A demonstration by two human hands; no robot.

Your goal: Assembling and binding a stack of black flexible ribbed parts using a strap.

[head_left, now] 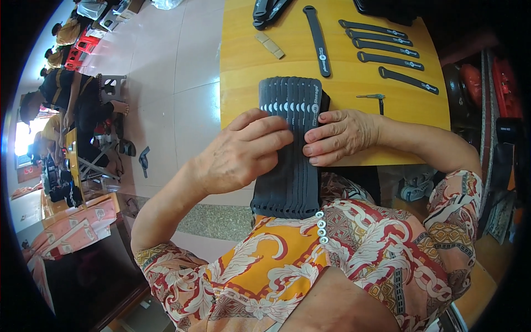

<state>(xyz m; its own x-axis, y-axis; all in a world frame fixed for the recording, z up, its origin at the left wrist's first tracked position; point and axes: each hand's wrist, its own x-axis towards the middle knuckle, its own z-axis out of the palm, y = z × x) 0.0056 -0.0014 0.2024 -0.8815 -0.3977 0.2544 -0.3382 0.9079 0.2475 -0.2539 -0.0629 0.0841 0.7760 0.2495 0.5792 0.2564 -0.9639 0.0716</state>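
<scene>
A fanned row of black hook-and-loop straps [290,182] lies side by side in front of me. Their rounded ends with pale marks rest over the yellow table, and the slotted ends reach past its near edge toward my body. My left hand [249,146] lies over the middle of the row from the left, fingers curled and pressed together on the straps; its fingertips are partly hidden. From the right, my right hand [343,135] grips the row's right edge, its fingers close together and bent against the outermost strap.
Several single black straps [392,61] lie on the yellow table [243,66], one long strap [318,41] left of them. Near these are a tan strip [270,45] and a small tool [376,99]. More black straps [271,11] are piled behind. People [61,94] sit at the left.
</scene>
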